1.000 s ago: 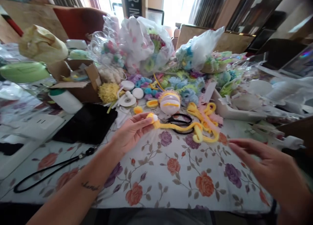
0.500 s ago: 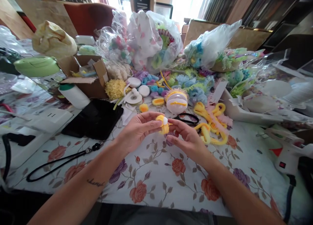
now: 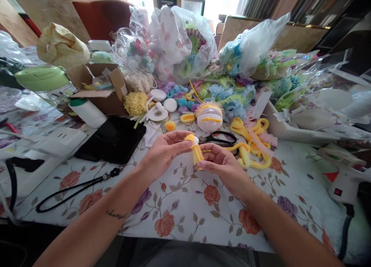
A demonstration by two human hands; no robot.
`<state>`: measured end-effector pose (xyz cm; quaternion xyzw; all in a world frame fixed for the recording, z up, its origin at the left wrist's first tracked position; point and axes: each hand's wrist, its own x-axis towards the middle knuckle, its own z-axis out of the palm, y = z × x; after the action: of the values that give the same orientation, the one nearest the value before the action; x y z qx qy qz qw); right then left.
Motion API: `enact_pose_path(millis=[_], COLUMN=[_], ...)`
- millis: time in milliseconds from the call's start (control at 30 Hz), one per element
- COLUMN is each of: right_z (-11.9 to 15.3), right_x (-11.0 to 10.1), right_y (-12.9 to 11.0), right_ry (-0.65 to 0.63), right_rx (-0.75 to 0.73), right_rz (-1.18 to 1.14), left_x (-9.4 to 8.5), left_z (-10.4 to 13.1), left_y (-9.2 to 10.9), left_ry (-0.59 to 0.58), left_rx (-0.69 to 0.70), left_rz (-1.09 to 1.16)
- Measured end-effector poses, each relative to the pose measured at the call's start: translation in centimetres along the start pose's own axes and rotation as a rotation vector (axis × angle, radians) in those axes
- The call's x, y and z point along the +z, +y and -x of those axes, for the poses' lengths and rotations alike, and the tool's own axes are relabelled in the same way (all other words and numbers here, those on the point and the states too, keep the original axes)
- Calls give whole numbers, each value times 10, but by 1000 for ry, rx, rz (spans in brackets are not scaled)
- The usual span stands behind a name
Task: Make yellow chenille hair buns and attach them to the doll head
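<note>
Over the middle of the flowered tablecloth, my left hand (image 3: 165, 153) pinches a small yellow piece with a white top (image 3: 196, 141). A yellow strip (image 3: 197, 154) hangs down from that piece, and the fingertips of my right hand (image 3: 222, 162) are closed on its lower part. Just beyond my hands lie black-handled scissors (image 3: 222, 138), partly behind the right fingers. A white ball with yellow trim (image 3: 209, 118) stands behind the scissors. A fuzzy yellow strip (image 3: 255, 143) lies looped to the right, and a yellow pompom (image 3: 170, 125) sits to the left.
A black tablet-like object (image 3: 111, 139), a white bottle (image 3: 88, 113) and a cardboard box (image 3: 97, 98) stand at left. Colourful trims and plastic bags (image 3: 171, 42) pile up behind. At right are a white tray (image 3: 285, 131) and a glue gun (image 3: 342, 170).
The yellow strip, earlier curled around the small piece, now stretches downward. My right hand's fingertips have moved down onto it. The camera view has shifted slightly.
</note>
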<state>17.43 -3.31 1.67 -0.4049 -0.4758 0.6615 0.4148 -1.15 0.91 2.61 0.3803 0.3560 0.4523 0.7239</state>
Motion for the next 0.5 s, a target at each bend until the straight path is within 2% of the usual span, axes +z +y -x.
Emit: enact_pose_path(millis=[500], right_z=[0], right_x=[-3], right_y=[3], right_ry=[-43], right_rx=[50], right_rz=[-116], left_x=[1], left_z=[1], left_y=[-3], left_ry=[-19], left_rx=[61], left_rz=[-127])
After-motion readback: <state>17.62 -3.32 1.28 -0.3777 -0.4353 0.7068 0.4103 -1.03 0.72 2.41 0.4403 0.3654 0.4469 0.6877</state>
